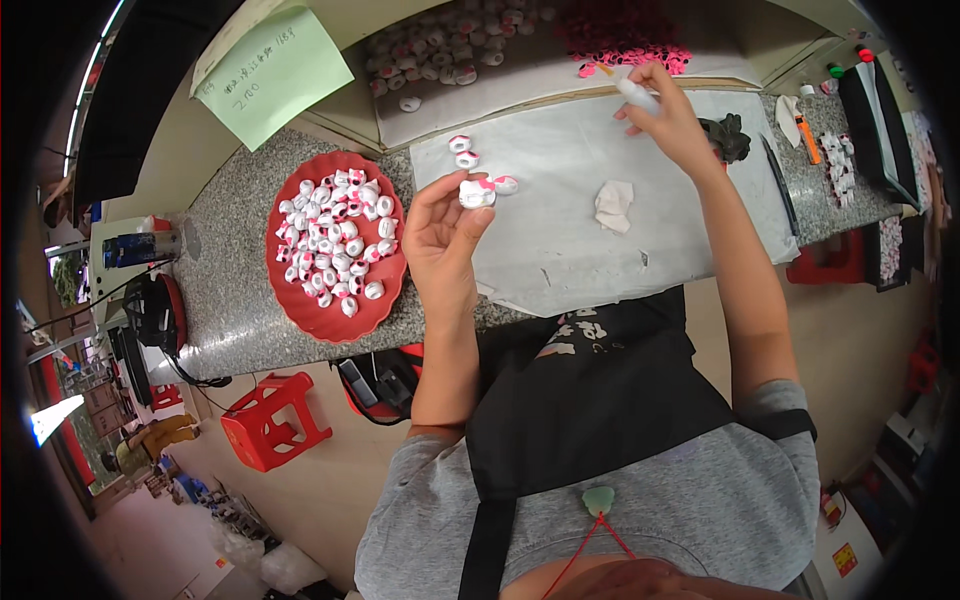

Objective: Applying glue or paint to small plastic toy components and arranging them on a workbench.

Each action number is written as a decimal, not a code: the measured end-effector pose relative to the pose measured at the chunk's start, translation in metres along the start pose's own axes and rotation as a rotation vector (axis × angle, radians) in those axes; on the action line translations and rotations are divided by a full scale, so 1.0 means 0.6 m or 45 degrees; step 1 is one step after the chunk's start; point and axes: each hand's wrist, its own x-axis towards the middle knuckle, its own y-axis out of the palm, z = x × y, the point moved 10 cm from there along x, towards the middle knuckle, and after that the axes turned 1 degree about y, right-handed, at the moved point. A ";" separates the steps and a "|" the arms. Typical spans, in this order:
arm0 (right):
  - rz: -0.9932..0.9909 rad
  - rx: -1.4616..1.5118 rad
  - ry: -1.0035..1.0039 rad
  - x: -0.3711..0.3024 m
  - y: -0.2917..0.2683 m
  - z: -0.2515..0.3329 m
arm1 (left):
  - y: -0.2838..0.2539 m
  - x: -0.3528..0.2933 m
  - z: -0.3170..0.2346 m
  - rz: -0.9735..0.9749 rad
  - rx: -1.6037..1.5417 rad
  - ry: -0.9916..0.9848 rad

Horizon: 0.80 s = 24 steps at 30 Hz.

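My left hand (441,245) is closed on a small white figurine piece (476,194) with pink on it, pinched between thumb and fingers above the sheeted worktop. Just beyond the fingers, two more white pieces (463,152) with dark hollows lie on the white sheet (560,250). At the far right of the sheet, my right hand (668,122) grips a small translucent squeeze bottle (638,97), its thin yellowish tip pointing up and left toward a heap of pink parts (640,62). A crumpled white tissue (614,205) lies between the two hands.
A red scalloped tray (345,327) of white and pink pieces stands at left. White pieces (440,55) are heaped on the shelf behind. A black crumpled item (727,138), an orange tool (808,140) and a black case (880,130) sit at right. A green note (275,78) hangs upper left.
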 end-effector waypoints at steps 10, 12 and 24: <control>-0.237 -1.180 -0.430 0.067 0.045 0.021 | 0.002 -0.012 0.019 -0.010 0.010 -0.089; -0.259 -0.916 -0.463 0.041 0.032 0.047 | 0.006 -0.011 0.025 -0.006 -0.001 -0.115; 0.038 0.744 0.170 -0.161 0.068 0.056 | 0.088 -0.013 0.051 0.195 0.045 -0.177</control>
